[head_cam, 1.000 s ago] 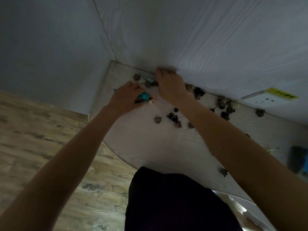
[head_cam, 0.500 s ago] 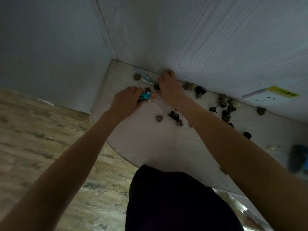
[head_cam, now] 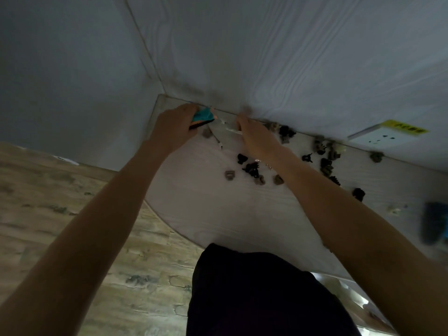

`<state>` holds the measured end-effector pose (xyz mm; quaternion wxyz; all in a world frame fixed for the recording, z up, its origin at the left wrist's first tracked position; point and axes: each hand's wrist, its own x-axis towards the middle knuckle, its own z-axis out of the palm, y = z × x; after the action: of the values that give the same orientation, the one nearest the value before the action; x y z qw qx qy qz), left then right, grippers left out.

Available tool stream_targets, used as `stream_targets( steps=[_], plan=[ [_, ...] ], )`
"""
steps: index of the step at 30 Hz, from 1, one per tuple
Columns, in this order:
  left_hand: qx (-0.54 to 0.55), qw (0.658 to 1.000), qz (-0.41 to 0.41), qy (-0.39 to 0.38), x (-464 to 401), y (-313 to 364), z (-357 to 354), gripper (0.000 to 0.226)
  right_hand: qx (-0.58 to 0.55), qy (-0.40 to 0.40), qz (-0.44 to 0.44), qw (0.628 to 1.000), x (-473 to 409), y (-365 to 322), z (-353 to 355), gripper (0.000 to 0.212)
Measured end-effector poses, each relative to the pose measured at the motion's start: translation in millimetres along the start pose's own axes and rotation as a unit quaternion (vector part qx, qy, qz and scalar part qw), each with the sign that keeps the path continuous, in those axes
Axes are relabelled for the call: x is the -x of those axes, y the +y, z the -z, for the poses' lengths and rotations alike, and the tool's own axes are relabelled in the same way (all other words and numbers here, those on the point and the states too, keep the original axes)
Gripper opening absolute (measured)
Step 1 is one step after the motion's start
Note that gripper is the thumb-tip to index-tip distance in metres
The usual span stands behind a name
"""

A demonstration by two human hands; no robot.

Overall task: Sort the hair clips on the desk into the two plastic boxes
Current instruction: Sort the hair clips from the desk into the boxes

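Small black and brown hair clips lie scattered on the white desk [head_cam: 218, 214]: a black cluster [head_cam: 251, 167], a brown one [head_cam: 229, 175], and more along the wall [head_cam: 287, 133] [head_cam: 324, 149]. My left hand [head_cam: 174, 124] is shut on a teal and orange object [head_cam: 202, 115] near the desk's far left corner. My right hand [head_cam: 257, 137] reaches to the wall, with its fingers on the edge of a clear plastic box [head_cam: 224, 132] that lies between the two hands. The dim light leaves the box hard to make out.
A white wall socket with a yellow label [head_cam: 378, 138] sits at the right above the desk. A dark blue object [head_cam: 434, 224] is blurred at the right edge. The desk's curved front edge meets the wood floor [head_cam: 72, 214] on the left.
My left hand has carried the teal object away from me, toward the far left corner. My right hand has stayed by the wall at the clear box.
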<state>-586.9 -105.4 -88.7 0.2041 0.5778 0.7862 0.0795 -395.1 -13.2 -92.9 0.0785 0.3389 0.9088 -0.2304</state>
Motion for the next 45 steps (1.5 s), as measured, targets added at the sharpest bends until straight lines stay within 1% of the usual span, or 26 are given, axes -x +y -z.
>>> stream_targets(
  steps=[4,9,12,15,17,20,22,24,26,28,30,31,33,36,39,43,45],
  plan=[
    [-0.032,0.999,-0.011,-0.009,-21,7,-5,0.050,-0.063,0.031,-0.031,0.997,3,10,-4,0.026],
    [-0.127,0.992,-0.008,-0.003,-37,6,-9,0.040,-0.108,0.074,-0.041,0.991,4,16,1,0.019],
    [-0.141,0.990,-0.025,0.000,-42,7,-12,0.041,-0.112,0.098,-0.030,0.988,10,16,4,0.021],
    [-0.147,0.987,-0.057,-0.027,-45,12,-10,0.046,-0.132,0.101,-0.037,0.985,14,18,5,0.019],
    [-0.123,0.988,-0.089,-0.016,-41,16,-9,0.045,-0.161,0.092,-0.055,0.981,15,19,4,0.019],
    [-0.026,0.986,-0.153,0.052,-31,22,-7,0.036,-0.183,0.094,-0.074,0.976,15,16,4,0.023],
    [0.026,0.979,-0.172,0.104,-23,24,-1,0.035,-0.179,0.100,-0.079,0.976,14,10,2,0.025],
    [0.072,0.974,-0.155,0.150,-11,26,4,0.034,-0.165,0.084,-0.074,0.980,10,-3,-1,0.027],
    [0.113,0.975,-0.105,0.162,8,25,4,0.035,-0.112,0.062,-0.069,0.989,4,-20,-5,0.034],
    [0.167,0.975,-0.006,0.146,31,19,-4,0.037,-0.022,0.038,-0.061,0.997,-2,-36,-11,0.046],
    [0.214,0.963,0.106,0.126,54,13,-13,0.038,0.057,0.012,-0.049,0.997,-5,-47,-19,0.052],
    [0.233,0.954,0.149,0.119,64,10,-16,0.036,0.086,0.008,-0.045,0.995,-5,-49,-24,0.049],
    [0.255,0.940,0.198,0.109,79,9,-21,0.026,0.106,0.015,-0.056,0.993,-3,-49,-30,0.039],
    [0.272,0.933,0.210,0.105,90,13,-25,0.020,0.056,0.026,-0.078,0.995,5,-43,-30,0.033],
    [0.284,0.931,0.207,0.098,91,20,-27,0.022,-0.058,0.062,-0.099,0.992,24,-33,-20,0.027],
    [0.313,0.927,0.185,0.087,91,49,-29,0.025,-0.184,0.099,-0.117,0.971,83,-8,1,0.022],
    [0.309,0.936,0.156,0.060,92,72,-31,0.025,-0.245,0.132,-0.141,0.950,128,8,10,0.021]
  ],
)
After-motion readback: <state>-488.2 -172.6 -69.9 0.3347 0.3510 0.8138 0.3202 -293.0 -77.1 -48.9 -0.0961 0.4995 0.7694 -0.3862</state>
